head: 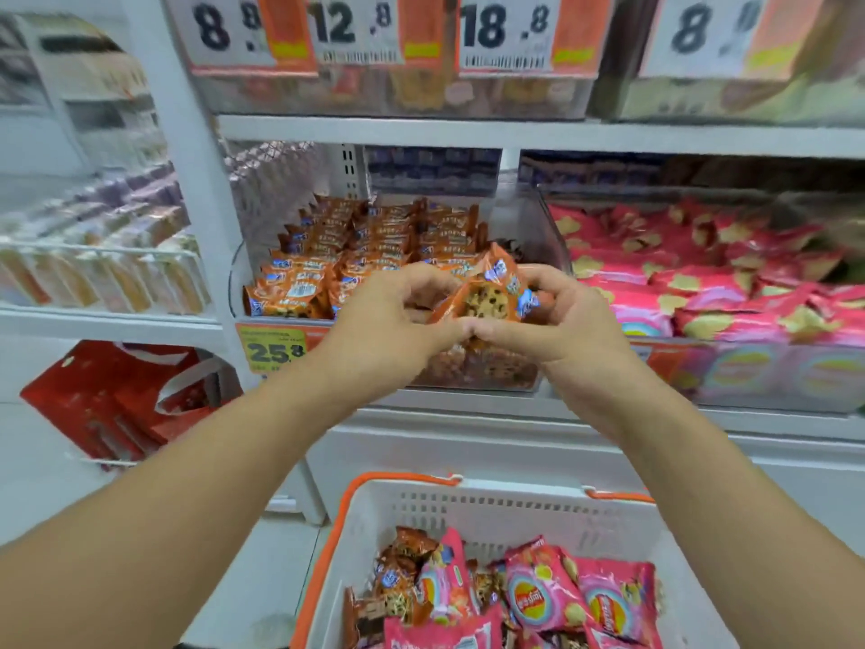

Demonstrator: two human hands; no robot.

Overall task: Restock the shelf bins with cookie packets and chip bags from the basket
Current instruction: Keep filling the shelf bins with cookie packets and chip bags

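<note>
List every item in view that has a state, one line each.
left hand: gripping the cookie packets
right hand: gripping the cookie packets
cookie packets: held in both hands over the cookie bin
cookie bin: largely filled, gap at right
chip bin: heaped with pink bags
basket: partly full of cookie packets and chip bags

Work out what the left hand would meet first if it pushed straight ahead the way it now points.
Probably the orange cookie packets stacked in the clear bin; the left hand already grips one packet above them, though depth is unclear.
</note>
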